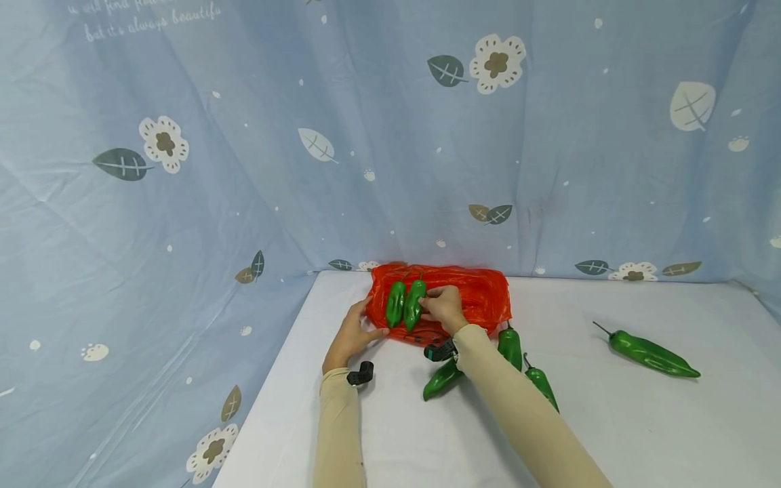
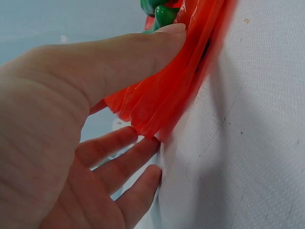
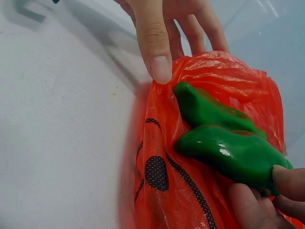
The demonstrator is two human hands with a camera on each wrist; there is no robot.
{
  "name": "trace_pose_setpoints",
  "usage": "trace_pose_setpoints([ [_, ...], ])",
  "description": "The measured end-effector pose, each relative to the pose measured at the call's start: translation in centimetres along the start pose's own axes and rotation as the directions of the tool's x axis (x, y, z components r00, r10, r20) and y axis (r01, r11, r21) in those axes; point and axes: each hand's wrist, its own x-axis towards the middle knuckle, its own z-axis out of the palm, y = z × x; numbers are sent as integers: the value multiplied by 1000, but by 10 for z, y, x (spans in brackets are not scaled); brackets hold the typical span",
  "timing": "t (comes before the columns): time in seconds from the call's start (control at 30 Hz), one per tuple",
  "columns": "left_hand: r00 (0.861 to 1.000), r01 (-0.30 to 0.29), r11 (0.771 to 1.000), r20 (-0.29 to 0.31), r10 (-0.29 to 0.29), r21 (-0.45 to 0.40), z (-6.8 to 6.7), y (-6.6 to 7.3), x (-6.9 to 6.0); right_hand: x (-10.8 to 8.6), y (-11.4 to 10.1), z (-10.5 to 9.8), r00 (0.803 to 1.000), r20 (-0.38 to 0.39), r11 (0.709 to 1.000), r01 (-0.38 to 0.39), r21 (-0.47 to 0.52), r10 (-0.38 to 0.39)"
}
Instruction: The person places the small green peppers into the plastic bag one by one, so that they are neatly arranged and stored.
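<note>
The right hand [image 1: 447,308] pinches a pepper [image 1: 415,306] in the bag [image 1: 489,295] near the table's [image 1: 586,434] far edge, beside another pepper [image 1: 395,305]. The left hand [image 1: 352,337] spans the bag's left end; its index finger is mostly hidden, so I cannot tell whether it grips. The right sleeve [image 1: 518,407] partly covers more peppers [image 1: 509,344].

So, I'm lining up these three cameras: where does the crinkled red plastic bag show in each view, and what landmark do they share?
Head: the crinkled red plastic bag lies just below and right of centre.
Left wrist: upper middle, partly hidden by the left hand.
Right wrist: centre to right, running down to the bottom edge.
Shared landmark: the left hand, its thumb at the bag's edge.
</note>
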Motion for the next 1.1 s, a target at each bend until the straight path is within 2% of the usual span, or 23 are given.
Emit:
trace_pose_setpoints([
  [0.53,1000,16,999,6,-16,32,0,0,-1,3,9,4,1000,-13,997,27,-68,-28],
  [0.83,1000,24,1000,1,-24,14,0,2,-2,5,11,6,999,-42,996,17,-90,-21],
  [1.1,1000,31,998,-2,-31,49,0,4,-2,4,11,7,999,-47,995,17,-100,-21],
])
